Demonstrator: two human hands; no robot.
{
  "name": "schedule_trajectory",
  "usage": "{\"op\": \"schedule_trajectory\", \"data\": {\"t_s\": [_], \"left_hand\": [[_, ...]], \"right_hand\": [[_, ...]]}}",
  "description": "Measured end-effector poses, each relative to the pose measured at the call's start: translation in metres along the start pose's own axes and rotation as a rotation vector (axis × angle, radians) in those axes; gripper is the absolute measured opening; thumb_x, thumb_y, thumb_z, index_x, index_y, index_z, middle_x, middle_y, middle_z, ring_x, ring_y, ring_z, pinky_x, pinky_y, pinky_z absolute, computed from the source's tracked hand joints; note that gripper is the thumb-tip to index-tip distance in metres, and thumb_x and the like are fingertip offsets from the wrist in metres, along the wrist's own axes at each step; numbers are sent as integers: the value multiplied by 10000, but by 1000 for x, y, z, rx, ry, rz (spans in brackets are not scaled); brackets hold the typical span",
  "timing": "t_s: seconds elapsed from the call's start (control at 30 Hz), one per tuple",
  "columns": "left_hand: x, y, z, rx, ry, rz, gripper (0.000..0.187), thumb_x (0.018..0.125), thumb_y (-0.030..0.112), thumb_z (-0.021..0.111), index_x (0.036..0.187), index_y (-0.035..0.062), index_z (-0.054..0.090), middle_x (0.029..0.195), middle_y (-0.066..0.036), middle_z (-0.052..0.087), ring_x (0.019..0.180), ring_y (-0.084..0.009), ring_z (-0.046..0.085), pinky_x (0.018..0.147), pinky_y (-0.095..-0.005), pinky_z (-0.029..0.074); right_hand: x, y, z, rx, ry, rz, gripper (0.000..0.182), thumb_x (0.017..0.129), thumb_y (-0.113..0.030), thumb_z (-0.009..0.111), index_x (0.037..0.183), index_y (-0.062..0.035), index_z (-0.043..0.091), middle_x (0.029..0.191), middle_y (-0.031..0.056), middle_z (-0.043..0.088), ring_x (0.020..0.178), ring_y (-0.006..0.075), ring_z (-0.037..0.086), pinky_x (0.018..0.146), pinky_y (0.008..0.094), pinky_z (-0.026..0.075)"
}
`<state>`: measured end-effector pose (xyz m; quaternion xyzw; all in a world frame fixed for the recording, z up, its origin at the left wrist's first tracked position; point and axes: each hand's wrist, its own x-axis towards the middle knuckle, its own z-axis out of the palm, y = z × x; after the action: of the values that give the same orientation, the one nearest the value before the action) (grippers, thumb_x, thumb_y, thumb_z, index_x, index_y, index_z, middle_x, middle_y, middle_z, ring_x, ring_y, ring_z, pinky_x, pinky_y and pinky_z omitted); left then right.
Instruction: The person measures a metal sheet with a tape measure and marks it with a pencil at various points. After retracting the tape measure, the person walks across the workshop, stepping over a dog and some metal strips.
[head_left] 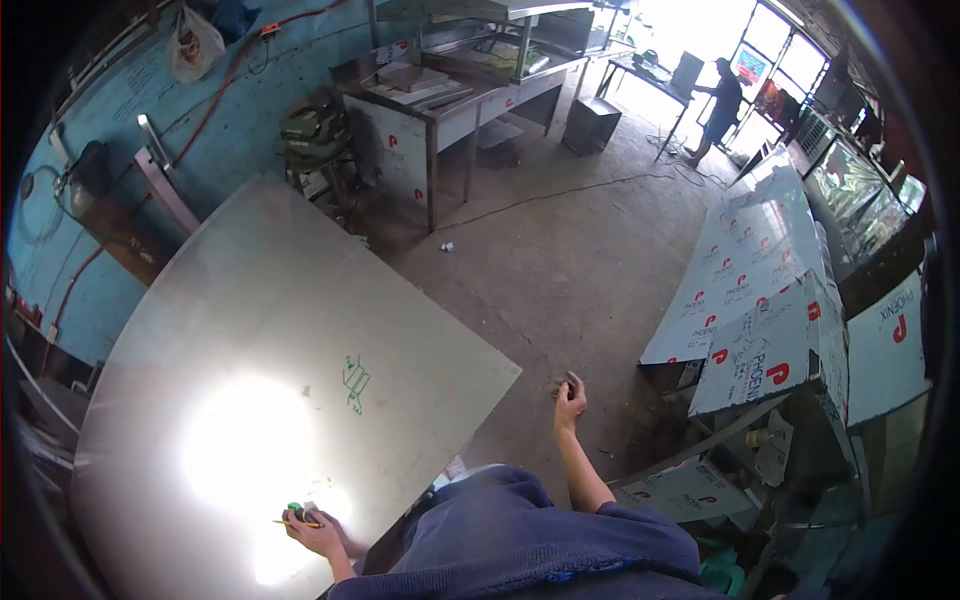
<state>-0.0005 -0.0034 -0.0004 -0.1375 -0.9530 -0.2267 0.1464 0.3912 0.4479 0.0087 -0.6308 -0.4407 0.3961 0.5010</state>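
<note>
My left hand [318, 538] is closed around a small green-and-black tape measure [294, 512] just above the metal sheet. A thin yellow pencil [312, 524] sticks out of the same hand. Beneath it lies a large bare metal sheet [230, 300] with glare near the hand and a green marker sketch [355, 384] drawn on it. My right hand [570, 402] hangs off the sheet's right corner, over the floor. Its fingers are loosely bent and apart, and I see nothing held in them.
Film-covered Phoenix sheets [740, 260] and a box-like metal piece [760, 350] stand on the right. A metal workbench [410, 150] is ahead, with a cable [560, 192] across the floor. Gas cylinder [115, 225] at left. Another person [722, 105] stands far back.
</note>
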Motion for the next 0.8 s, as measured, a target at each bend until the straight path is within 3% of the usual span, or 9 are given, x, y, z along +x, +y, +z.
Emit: {"op": "schedule_trajectory", "data": {"t_s": [0.1,0.17,0.23,0.27,0.3,0.43,0.53,0.7,0.8], "left_hand": [[-1,3,-2,-50,9,29,518,921,167,656,1391,25,492,1419,-269,482,1329,-462,464,1099,-538,429],[-1,-1,-2,-45,38,75,510,925,171,659,1387,23,505,1426,-273,483,1329,-461,461,1101,-527,426],[-1,0,-1,-67,36,70,518,911,170,673,1383,20,520,1430,-274,486,1332,-455,459,1109,-520,416],[-3,2,8,-194,37,-31,534,892,185,683,1384,32,540,1438,-266,492,1337,-448,453,1120,-515,403],[-4,-2,7,-65,30,37,549,883,205,689,1388,42,550,1441,-254,502,1340,-444,448,1124,-510,400],[1,-6,-7,-59,70,98,552,909,206,730,1393,38,524,1395,-236,530,1300,-433,484,1097,-509,424],[-5,-6,-7,-112,88,84,535,910,157,719,1354,-23,480,1364,-269,526,1280,-462,483,1080,-528,426],[-19,39,-14,-143,304,-44,506,912,125,709,1336,-37,485,1359,-243,537,1250,-434,520,1062,-509,439],[-35,103,-26,-259,384,-179,510,920,108,709,1352,-46,486,1347,-223,550,1200,-383,569,1035,-464,467]], "right_hand": [[-3,-17,25,27,22,-21,306,1015,-58,584,1317,-61,639,1070,95,737,893,186,726,799,335,606],[-10,-17,44,-132,55,-365,312,1004,-43,605,1314,-55,639,1088,73,722,878,154,703,757,303,591],[-18,-35,60,-145,-67,-453,308,999,-20,610,1306,-29,634,1086,77,699,874,133,682,722,270,571],[-21,-45,69,-43,-152,-402,304,1009,-13,599,1312,-13,621,1086,78,684,894,135,673,741,274,571],[-29,-57,77,54,-238,-333,299,1020,-7,589,1318,4,607,1087,79,668,915,137,663,759,279,570],[-57,-92,94,1,-408,-377,269,1011,22,564,1276,30,615,1025,91,669,824,138,670,693,285,601],[-50,-103,91,31,-474,-361,265,1013,19,564,1275,37,608,1025,92,670,813,143,677,679,284,606],[2,-107,77,-16,-516,-380,276,1016,21,560,1288,33,602,1040,96,674,839,145,684,680,279,605],[32,-114,65,4,-596,-388,291,1006,19,576,1296,27,604,1051,98,679,889,154,689,711,284,604]]}}
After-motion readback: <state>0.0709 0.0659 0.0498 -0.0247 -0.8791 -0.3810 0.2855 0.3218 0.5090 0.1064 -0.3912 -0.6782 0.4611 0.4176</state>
